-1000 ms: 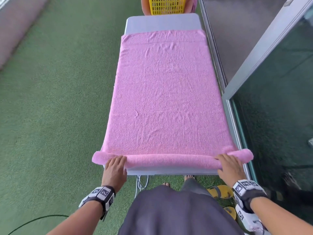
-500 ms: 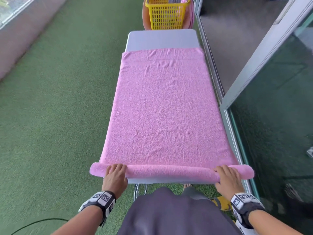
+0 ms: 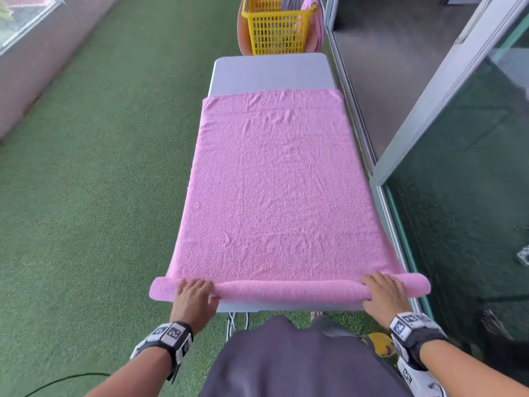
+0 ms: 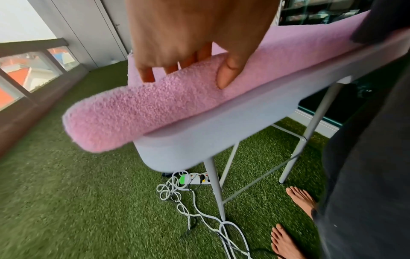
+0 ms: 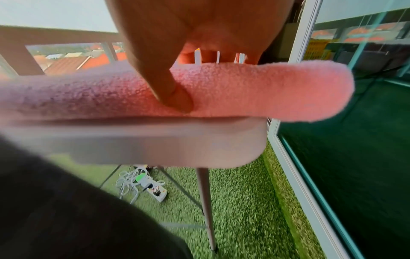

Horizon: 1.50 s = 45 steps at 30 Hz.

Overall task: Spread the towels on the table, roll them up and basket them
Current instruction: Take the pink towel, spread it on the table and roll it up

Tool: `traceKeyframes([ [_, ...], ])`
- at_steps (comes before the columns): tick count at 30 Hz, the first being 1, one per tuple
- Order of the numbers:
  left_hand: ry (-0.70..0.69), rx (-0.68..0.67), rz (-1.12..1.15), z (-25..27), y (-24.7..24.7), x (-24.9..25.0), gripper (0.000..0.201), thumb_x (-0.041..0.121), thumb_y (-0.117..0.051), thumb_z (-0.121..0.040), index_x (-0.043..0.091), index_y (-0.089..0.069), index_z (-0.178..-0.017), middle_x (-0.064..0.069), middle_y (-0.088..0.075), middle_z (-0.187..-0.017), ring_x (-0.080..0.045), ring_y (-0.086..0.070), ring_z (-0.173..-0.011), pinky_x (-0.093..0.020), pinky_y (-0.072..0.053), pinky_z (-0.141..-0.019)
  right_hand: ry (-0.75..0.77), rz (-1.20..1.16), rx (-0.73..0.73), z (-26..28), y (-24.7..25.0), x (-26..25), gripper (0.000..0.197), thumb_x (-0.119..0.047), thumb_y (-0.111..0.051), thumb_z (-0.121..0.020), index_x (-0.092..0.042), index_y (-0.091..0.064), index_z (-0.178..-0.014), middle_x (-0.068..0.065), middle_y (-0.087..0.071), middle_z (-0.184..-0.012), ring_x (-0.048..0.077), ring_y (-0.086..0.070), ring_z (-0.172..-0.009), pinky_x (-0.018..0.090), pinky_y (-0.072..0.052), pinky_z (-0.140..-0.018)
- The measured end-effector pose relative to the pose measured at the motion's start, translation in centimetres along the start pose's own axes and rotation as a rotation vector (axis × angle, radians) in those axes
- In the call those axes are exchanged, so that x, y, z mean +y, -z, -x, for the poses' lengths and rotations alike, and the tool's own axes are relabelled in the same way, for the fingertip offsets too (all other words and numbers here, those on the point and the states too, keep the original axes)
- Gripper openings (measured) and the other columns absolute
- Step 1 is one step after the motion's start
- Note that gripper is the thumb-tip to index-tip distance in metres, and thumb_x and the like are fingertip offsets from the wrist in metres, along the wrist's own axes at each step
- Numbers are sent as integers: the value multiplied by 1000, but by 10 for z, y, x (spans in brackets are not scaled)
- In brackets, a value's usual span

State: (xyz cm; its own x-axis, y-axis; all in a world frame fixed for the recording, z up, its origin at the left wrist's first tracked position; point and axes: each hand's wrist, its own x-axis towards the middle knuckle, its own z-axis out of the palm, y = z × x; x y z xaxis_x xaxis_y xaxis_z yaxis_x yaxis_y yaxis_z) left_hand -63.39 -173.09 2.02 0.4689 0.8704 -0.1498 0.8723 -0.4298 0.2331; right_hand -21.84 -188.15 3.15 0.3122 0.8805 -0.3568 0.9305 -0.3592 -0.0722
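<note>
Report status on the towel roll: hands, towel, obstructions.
Left hand and right hand each grip the rolled near edge. Pink towel mostly flat on the table, roll just begun. Nothing ahead of the roll; yellow basket beyond far end.

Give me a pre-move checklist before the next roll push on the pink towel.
1. Left hand grips roll, thumb under: ok.
2. Right hand grips roll likewise: ok.
3. Pink towel ahead lies flat, light wrinkles only: ok.
4. Roll even across the table width, both ends overhanging: ok.
5. Roll tightness inside: cannot tell.
6. Yellow basket in place beyond the far end: ok.
</note>
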Motion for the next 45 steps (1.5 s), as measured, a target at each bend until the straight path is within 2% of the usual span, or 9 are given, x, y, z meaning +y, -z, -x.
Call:
traceKeyframes([
  [8, 37, -139, -10, -17, -2, -1, 59, 36, -32, -101, 16, -5, -149, -2, -2, -154, -21, -2, -146, -38, 7, -115, 47, -165, 44, -17, 6, 3, 51, -37, -39, -99, -24, -33, -148, -7, -34, -152, 14, -29, -142, 42, -17, -118],
  [14, 35, -34, -55, -10, -1, 2, 30, 16, -68, -81, 15, -62, -110, -2, -67, -112, -21, -59, -105, -43, -38, -103, 2, -38, 57, 6, -3, -6, 41, -20, -64, -78, -30, -55, -117, -12, -58, -117, 14, -52, -112, 41, -32, -106],
  [18, 25, -1, -43, -32, 11, 0, 23, 16, -41, -93, 14, -60, -106, -2, -66, -103, -18, -58, -94, -43, -41, -99, -14, -24, 44, -16, 15, -2, 36, -25, -49, -89, -33, -55, -123, -13, -55, -126, 11, -47, -118, 40, -28, -107],
  [23, 47, -71, 15, -26, 1, 0, 52, 28, -38, -101, 12, -24, -148, -2, -22, -151, -23, -18, -144, -42, -4, -117, 33, -192, 108, -17, 13, 2, 43, -35, -42, -98, -26, -45, -140, -10, -44, -143, 16, -39, -135, 44, -23, -115],
  [28, 25, -37, -2, 1, -8, 0, 53, 13, -81, -69, 10, -62, -118, -8, -65, -118, -28, -59, -115, -49, -33, -107, 33, -116, -1, 4, -10, 4, 48, -22, -68, -81, -34, -53, -125, -15, -55, -126, 13, -49, -122, 37, -23, -115],
  [32, 19, 81, 4, -13, 7, 4, 16, 27, -54, -87, 17, -66, -92, 0, -68, -95, -22, -63, -92, -45, -44, -94, 43, -38, -41, -14, 17, -1, 21, -29, -50, -87, -46, -53, -98, -19, -57, -111, 12, -50, -113, 42, -29, -109],
  [38, 34, -39, -2, -19, 0, -1, 53, 36, -35, -99, 9, -34, -144, -7, -32, -148, -25, -28, -141, -44, -10, -116, 24, -153, 27, -24, 23, 8, 52, -42, -43, -98, -31, -29, -147, -16, -28, -150, 14, -25, -143, 44, -10, -118],
  [41, 14, -99, -10, -2, -6, -2, 62, 24, -76, -76, 8, -53, -132, -11, -56, -133, -27, -51, -126, -47, -24, -112, 34, -79, -39, -11, 9, 10, 61, -30, -64, -85, -33, -38, -140, -12, -40, -145, 13, -34, -136, 40, -13, -119],
  [45, 11, 5, 9, -8, 0, -2, 18, 16, -72, -77, 16, -66, -93, 0, -69, -91, -20, -64, -86, -49, -45, -96, -7, -9, -99, -15, 16, 8, 37, -33, -66, -80, -42, -49, -112, -20, -52, -117, 10, -47, -114, 35, -32, -106],
])
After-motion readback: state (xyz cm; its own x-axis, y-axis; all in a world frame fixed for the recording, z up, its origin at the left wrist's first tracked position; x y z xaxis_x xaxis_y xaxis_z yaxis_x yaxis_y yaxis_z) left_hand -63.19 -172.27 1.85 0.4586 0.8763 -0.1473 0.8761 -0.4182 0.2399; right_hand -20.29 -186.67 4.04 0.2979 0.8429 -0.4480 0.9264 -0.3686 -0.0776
